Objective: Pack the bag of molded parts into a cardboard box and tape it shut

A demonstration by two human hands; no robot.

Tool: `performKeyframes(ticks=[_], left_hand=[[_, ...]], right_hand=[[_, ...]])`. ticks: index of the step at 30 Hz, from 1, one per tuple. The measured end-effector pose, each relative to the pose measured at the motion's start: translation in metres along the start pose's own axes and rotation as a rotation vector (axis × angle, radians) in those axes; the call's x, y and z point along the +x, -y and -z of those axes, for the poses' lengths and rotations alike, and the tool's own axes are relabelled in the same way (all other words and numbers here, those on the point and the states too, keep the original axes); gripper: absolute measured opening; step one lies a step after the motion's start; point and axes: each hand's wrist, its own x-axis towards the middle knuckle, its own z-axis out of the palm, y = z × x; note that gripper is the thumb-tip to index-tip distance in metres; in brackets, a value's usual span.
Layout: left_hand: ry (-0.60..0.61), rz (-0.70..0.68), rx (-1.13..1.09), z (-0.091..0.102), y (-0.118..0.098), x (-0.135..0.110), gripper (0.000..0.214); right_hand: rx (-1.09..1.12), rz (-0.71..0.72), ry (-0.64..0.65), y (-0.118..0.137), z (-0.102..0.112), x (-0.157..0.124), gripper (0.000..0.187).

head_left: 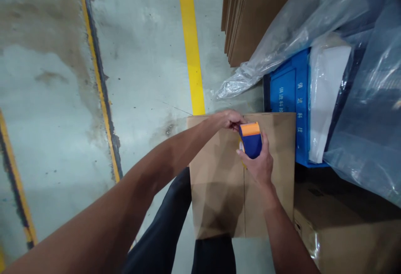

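A brown cardboard box [216, 182] stands in front of my legs, its two top flaps meeting along a centre seam. My right hand [261, 163] is wrapped round a blue and orange tape dispenser [252, 145] above the far part of that seam. Just left of the dispenser's orange end, my left hand [233, 119] lies at the box's far edge with its fingers bent. Its fingertips are partly hidden, and whether they pinch anything I cannot make out.
Flat cardboard sheets [253, 11] stand at the far right. Beside the box is a blue plastic crate [286, 86] with a white wrapped stack [328, 94] and clear plastic sheeting [369, 111]. Another carton [351, 240] sits at lower right. A yellow line [191, 44] marks the floor.
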Motion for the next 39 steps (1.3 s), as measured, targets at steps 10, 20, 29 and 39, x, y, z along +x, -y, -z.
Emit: performKeyframes(ticks=[10, 20, 29, 39], left_hand=[[-0.165, -0.356, 0.333, 0.007, -0.022, 0.003, 0.009], [-0.41, -0.397, 0.573, 0.055, -0.047, 0.033, 0.004], [-0.416, -0.448, 0.685, 0.049, -0.054, 0.049, 0.007], [-0.44, -0.495, 0.664, 0.076, -0.051, 0.076, 0.006]], right_hand=[[-0.164, 0.082, -0.078, 0.0, -0.006, -0.011, 0.082], [-0.258, -0.012, 0.049, -0.023, -0.02, -0.032, 0.074], [-0.366, -0.117, 0.167, 0.001, -0.019, 0.011, 0.068], [-0.39, -0.128, 0.237, 0.023, -0.007, 0.038, 0.07]])
